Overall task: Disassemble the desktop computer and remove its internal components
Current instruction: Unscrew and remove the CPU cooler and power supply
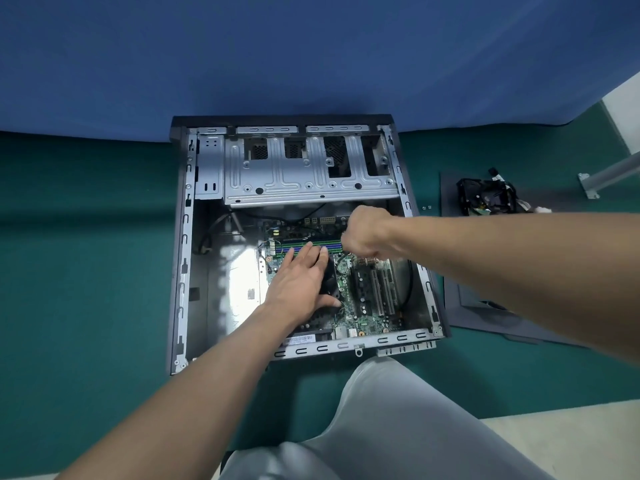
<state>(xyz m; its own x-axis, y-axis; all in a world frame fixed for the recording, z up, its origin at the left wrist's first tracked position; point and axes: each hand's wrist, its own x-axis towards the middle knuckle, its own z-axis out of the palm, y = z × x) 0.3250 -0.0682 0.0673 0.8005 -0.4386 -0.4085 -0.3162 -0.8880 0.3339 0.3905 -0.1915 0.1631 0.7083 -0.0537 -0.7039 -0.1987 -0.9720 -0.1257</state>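
Case: the desktop computer case (183,271) lies open on its side on a green mat, its far end against a blue backdrop.
Drive cage: a bare metal drive cage (304,174) fills the 12 o'clock end of the case.
Motherboard: the green motherboard (360,296) sits in the 5 o'clock corner, not yet removed.
Left hand: the left hand (298,284) lies flat with its fingers straight, pressing on the black cooler fan (329,278).
Right hand: the right hand (363,235) is at 1 o'clock from the left, with its fingers curled into a fist by the memory slots (294,244). What they close on is hidden, so I cannot tell whether it is a tool or a cable.
Likely step: freeing the cooler or a connector beside it.
Doing it well: keep the flat hand steadying the cooler. Pull or turn straight, not sideways, and spare the copper heatsink (367,262) and the slots.
Set aside: a black part with cables (485,197) lies at 3 o'clock from the case.
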